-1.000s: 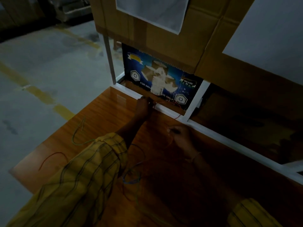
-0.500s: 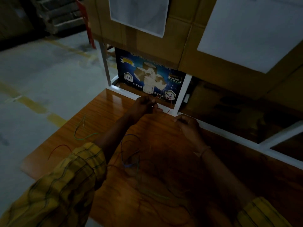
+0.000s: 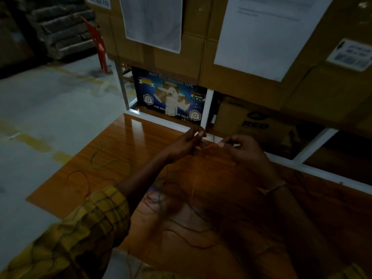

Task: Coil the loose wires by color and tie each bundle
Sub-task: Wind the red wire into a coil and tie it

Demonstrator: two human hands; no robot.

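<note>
While both hands' fingers [image 3: 221, 144] pinch it, the orange wire [image 3: 210, 146] spans between them.

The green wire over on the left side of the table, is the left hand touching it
Apart. The head view shows the green wire lying alone on the wooden table, with bare tabletop between it and the left hand, which is raised near the right hand.

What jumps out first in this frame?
Both hands meet at the table's far edge: the left hand and right hand pinch a thin orange wire between them. A loose green wire lies apart on the glossy wooden table, far left. Behind stands a blue adhesive-tape box.
</note>
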